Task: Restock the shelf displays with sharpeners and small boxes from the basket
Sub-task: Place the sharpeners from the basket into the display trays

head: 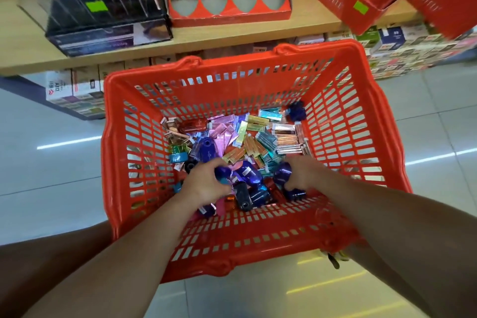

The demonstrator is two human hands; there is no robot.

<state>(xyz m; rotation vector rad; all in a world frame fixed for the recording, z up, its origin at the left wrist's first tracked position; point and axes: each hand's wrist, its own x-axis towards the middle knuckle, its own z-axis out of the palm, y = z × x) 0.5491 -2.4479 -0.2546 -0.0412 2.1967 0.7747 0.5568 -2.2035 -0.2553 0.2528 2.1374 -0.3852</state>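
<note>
Left hand (204, 184) grips a purple sharpener (222, 173), right hand (303, 175) a second sharpener (282, 173); either glossy shell could slip back into the basket (258, 67).

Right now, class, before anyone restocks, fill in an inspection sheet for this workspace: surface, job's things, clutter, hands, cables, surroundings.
Surface: pale wooden shelf, holding displays.
Job's things: red slotted plastic basket holds purple plastic sharpeners and small shiny foil boxes; red cardboard display tray with triangular holes, front rows empty.
Clutter: black display box and red Faber-Castell cartons on the shelf.
Hands: left hand grips a purple sharpener; right hand grips another.
Cables: nothing seen.
Surroundings: glossy tiled floor; stacked boxes under the shelf.
</note>
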